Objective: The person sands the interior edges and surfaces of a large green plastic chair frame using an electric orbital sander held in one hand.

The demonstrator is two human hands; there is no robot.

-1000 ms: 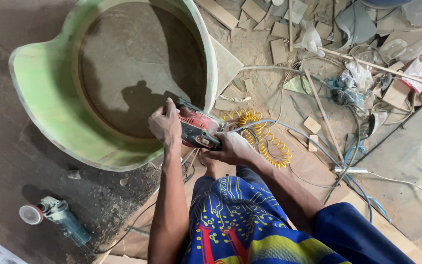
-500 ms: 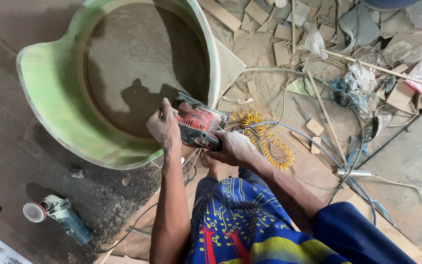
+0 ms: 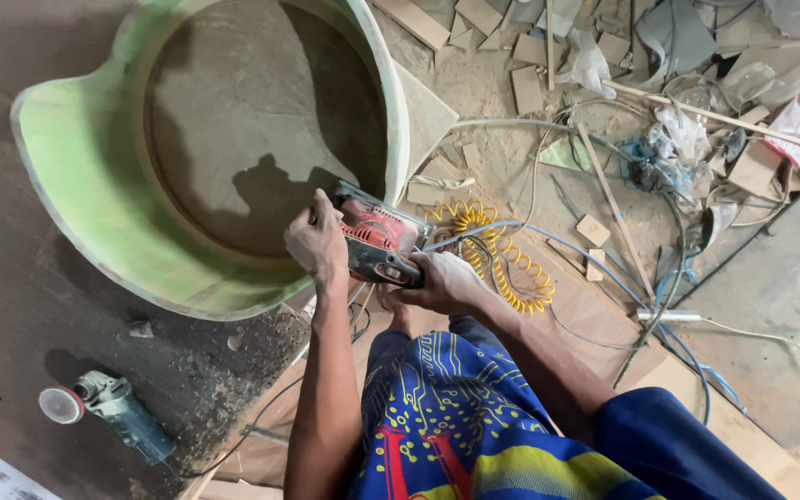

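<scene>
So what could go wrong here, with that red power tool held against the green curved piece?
1. The cables and yellow coiled hose lie tangled right beside the right hand; they could snag and jerk the red power tool.
2. The left hand grips close to the tool's front, by the green curved shell's edge; a slip might hurt fingers.
3. Wood offcuts and sawdust litter the floor, a possible tripping hazard.
</scene>
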